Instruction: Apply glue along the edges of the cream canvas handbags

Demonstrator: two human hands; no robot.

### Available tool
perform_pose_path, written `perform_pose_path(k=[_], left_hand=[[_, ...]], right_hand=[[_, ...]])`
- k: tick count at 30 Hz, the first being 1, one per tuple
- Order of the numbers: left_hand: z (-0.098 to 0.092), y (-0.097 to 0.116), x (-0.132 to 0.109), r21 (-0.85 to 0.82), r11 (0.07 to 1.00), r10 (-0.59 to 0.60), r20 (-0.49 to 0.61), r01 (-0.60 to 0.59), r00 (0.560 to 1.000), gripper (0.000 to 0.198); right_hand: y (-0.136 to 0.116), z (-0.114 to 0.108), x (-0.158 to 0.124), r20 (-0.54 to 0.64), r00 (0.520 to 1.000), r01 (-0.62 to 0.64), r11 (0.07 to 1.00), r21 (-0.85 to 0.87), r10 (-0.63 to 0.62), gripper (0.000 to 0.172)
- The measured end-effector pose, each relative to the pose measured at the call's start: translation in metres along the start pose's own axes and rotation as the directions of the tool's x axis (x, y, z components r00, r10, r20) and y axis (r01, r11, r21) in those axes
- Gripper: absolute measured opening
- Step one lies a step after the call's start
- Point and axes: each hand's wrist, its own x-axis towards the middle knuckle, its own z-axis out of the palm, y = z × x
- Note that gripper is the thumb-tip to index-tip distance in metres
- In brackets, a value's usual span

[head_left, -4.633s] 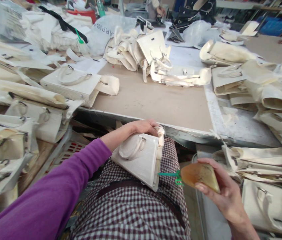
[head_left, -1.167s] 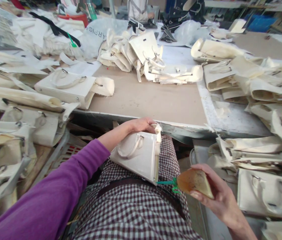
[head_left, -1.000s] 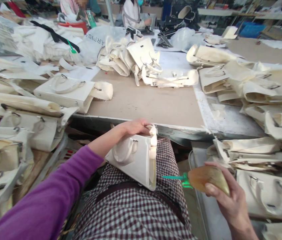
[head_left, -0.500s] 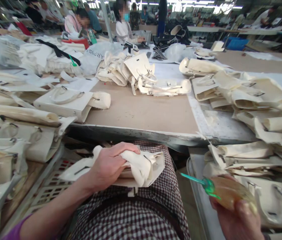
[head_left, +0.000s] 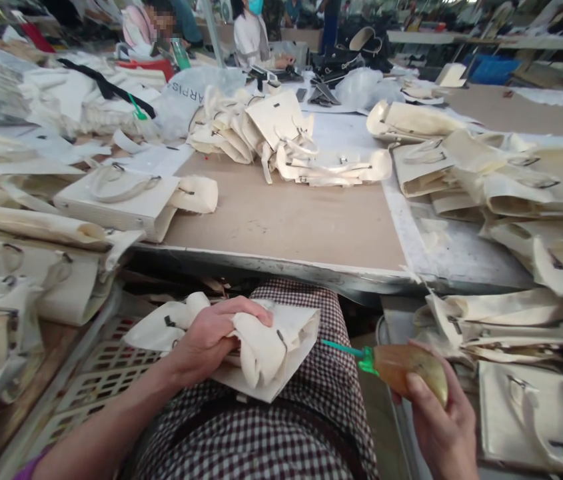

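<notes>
At the left, a stack of cream handbags [head_left: 16, 300] lies beside the worktop's near edge. A white plastic basket [head_left: 78, 397] with a lattice wall sits below that edge, partly behind the forearm. Along the near edge, towards the worktop's left, a flat handbag [head_left: 116, 197] lies with its handle upward. The left hand [head_left: 211, 337] is closed, its fingers curled round the folded flap of an unfinished cream bag [head_left: 284, 363]. This bag lies tilted on the checked apron [head_left: 261, 440] over the person's lap, in front of the worktop's near edge, its open end turned to the right. Beyond it, the brown worktop [head_left: 286, 220] carries a heap of cream bags [head_left: 274, 123] set well back from the near edge. The green nozzle [head_left: 344, 347] points left, its tip just beside the bag's open end. It belongs to an amber squeeze bottle [head_left: 406, 370], gripped in the right hand [head_left: 444, 413], thumb on the near side and the other fingers mostly hidden behind. More bags [head_left: 501, 173] are piled on the worktop's right part.
</notes>
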Motion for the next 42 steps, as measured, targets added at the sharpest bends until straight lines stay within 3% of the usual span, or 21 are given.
perform_pose_path(k=[4, 8, 16, 20, 26, 35, 42], left_hand=[[0.004, -0.009, 0.0, -0.041, 0.998, 0.058, 0.018, -0.057, 0.998, 0.015], [0.002, -0.01, 0.006, -0.052, 0.993, 0.107, 0.058, -0.104, 0.993, 0.015], [-0.003, -0.009, 0.007, -0.192, 0.973, -0.114, 0.082, 0.128, 0.99, 0.013], [-0.003, -0.008, 0.006, -0.216, 0.966, -0.127, 0.092, 0.145, 0.988, 0.012], [-0.009, 0.002, 0.012, -0.196, 0.962, -0.173, 0.094, 0.189, 0.98, 0.019], [-0.018, -0.001, 0.025, -0.187, 0.966, -0.149, 0.168, 0.18, 0.974, 0.026], [-0.02, 0.0, 0.035, -0.02, 1.0, -0.008, 0.181, 0.012, 0.983, 0.017]], right_hand=[[-0.013, 0.008, 0.014, -0.032, 0.991, -0.128, 0.991, -0.046, 0.127, 0.057], [-0.028, 0.017, 0.028, -0.075, 0.986, -0.153, 0.983, -0.101, 0.146, 0.061], [-0.033, 0.036, 0.048, 0.025, 0.992, -0.123, 0.989, -0.086, 0.126, 0.062], [-0.029, 0.043, 0.056, 0.055, 0.992, -0.106, 0.989, -0.102, 0.112, 0.062], [-0.018, 0.04, 0.068, 0.104, 0.994, 0.062, 0.98, -0.189, -0.043, 0.058], [-0.028, 0.025, 0.072, 0.191, 0.981, 0.013, 0.975, -0.22, 0.03, 0.059], [-0.028, 0.028, 0.072, 0.164, 0.985, -0.017, 0.981, -0.191, 0.049, 0.06]])
